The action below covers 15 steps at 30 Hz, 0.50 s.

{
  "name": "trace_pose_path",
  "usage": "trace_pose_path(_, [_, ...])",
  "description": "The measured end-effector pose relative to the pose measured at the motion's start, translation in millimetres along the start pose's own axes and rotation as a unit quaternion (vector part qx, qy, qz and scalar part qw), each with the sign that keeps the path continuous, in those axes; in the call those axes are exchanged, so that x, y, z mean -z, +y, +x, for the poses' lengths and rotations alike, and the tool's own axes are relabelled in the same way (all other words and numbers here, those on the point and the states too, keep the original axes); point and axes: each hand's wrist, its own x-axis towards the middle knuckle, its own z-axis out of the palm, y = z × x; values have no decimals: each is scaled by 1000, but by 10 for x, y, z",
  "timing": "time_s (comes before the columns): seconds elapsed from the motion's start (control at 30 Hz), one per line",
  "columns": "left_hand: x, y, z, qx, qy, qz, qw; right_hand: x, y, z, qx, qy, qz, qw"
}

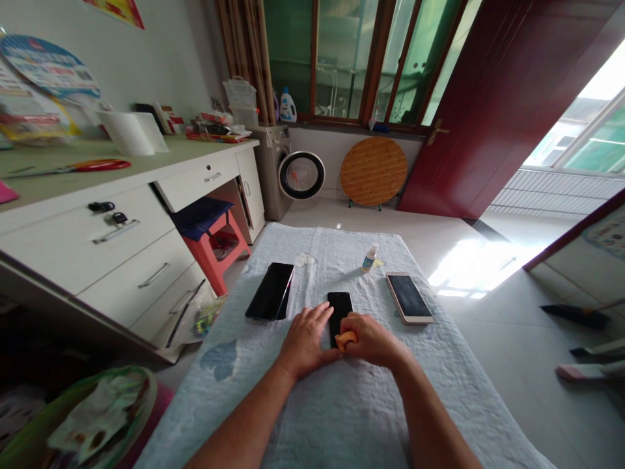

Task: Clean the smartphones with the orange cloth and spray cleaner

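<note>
A black phone (338,301) lies on the light blue cloth (342,417) between my hands. My left hand (306,340) rests at the phone's left side, its fingers apart and touching the edge. Pressed onto the phone's lower part is an orange cloth (346,339), bunched up in my right hand (370,337). Further left, dark phones or tablets (271,291) lie stacked. To the right is a white-framed phone (409,298) with a dark screen. A small spray bottle (370,258) stands upright behind the phones.
A red stool (217,251) with a dark blue top stands left of the covered surface, beside a white desk (117,241). At the lower left is a green bin (146,397). Behind are a washing machine (273,169) with its door open and a round wooden board (374,170).
</note>
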Motion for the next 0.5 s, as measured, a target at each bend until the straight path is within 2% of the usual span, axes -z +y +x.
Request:
trace_pose_path(0.33, [-9,-11,19,1,0,8,1000,-22,8,-1,-8,2,-29,1000])
trace_pose_path(0.5, [5,-9,47,10,-20,5,1000,51,22,127,-4,-8,-70,997])
